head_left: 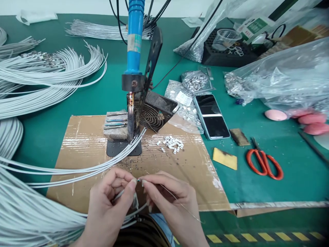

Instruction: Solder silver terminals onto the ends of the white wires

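Over the cardboard, the left hand's grip pinches a white cable, likely light and springy, best held near its end; the right hand's closed fingertips hold a thin wire, probably easily kinked.

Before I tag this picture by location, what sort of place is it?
Probably a workshop or factory bench for electrical work: there's a blue-handled soldering iron, bundles of white cable, and small white parts scattered on cardboard.
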The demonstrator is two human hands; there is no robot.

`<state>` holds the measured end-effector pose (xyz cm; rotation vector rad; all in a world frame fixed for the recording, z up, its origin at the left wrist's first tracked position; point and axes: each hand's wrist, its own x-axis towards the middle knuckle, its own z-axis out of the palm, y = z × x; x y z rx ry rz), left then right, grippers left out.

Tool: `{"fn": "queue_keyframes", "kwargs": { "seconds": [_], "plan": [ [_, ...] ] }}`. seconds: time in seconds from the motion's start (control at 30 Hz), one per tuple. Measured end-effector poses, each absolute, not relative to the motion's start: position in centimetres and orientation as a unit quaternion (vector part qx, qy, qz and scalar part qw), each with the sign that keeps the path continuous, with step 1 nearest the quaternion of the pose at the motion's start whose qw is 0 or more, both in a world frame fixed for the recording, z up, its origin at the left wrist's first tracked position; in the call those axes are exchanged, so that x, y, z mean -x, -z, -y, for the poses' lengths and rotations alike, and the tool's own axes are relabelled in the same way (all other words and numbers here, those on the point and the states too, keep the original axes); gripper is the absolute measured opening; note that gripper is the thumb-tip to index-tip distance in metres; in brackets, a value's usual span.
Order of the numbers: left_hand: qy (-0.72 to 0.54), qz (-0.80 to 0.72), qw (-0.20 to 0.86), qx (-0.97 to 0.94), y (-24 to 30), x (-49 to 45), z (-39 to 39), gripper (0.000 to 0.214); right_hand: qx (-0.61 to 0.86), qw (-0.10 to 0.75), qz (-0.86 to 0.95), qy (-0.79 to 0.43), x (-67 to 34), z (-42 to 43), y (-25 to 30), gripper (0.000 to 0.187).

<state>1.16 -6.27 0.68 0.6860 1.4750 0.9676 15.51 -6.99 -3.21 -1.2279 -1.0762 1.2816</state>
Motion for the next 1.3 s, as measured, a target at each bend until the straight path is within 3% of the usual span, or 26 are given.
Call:
{"fn": "queue_keyframes", "kwargs": {
  "seconds": [0.23, 1.3],
  "plan": [
    [-0.425, -0.642, 0.557, -0.311, -0.4, -0.7, 5.5, 0.017, 0.532, 0.548, 0.329, -0.555, -15.1, 6.5, 3.7, 0.008],
    [-0.452, -0.614, 0.576, -0.296, -0.3, -0.9, 4.6, 0.014, 0.49, 0.519, 0.449, -0.537, -15.4, 5.3, 3.6, 0.018]
  ]
}}
